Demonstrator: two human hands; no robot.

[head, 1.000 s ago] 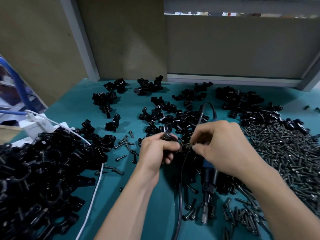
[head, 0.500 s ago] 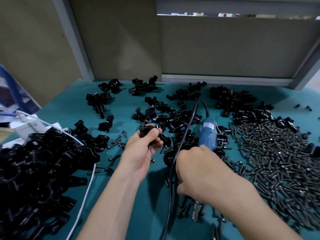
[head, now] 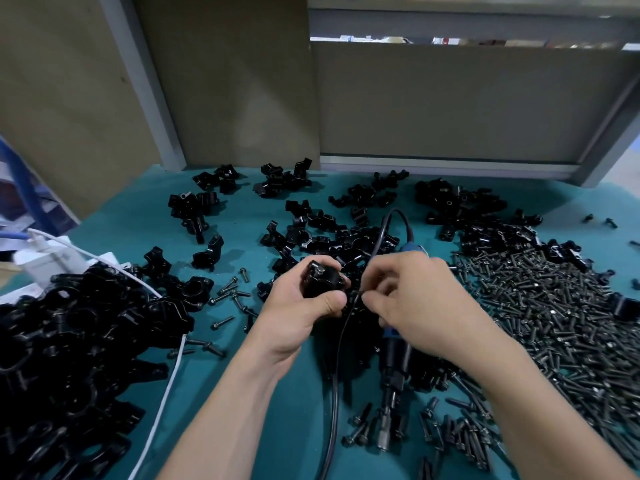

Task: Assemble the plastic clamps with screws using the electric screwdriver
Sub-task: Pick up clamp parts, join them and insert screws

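Nearest the viewer, the electric screwdriver (head: 394, 358) lies on the teal worktop (head: 242, 220) with its metal bit end toward the near edge, among scattered loose screws (head: 450, 431); its black cable (head: 334, 393) runs alongside, up between the two forearms. The tool's body passes beneath the right hand (head: 422, 303), and whether the palm touches it cannot be told. The right hand holds its thumb and forefinger closed in a pinch on a small dark screw (head: 358, 293), with the other fingers curled. Just beside it, the left hand (head: 298, 313) grips a black plastic clamp (head: 322, 280), fingers and thumb wrapped round it, and the screw's tip lies at the clamp's right side. To the left is a large heap of black clamps (head: 69, 341), crossed by a white cable (head: 162, 403). To the right is a broad heap of screws (head: 554, 306). Beyond the hands, loose clamp parts (head: 346, 237) lie in clusters, with smaller groups (head: 284, 181) near the far edge. Brown back panels (head: 450, 105) close the scene.
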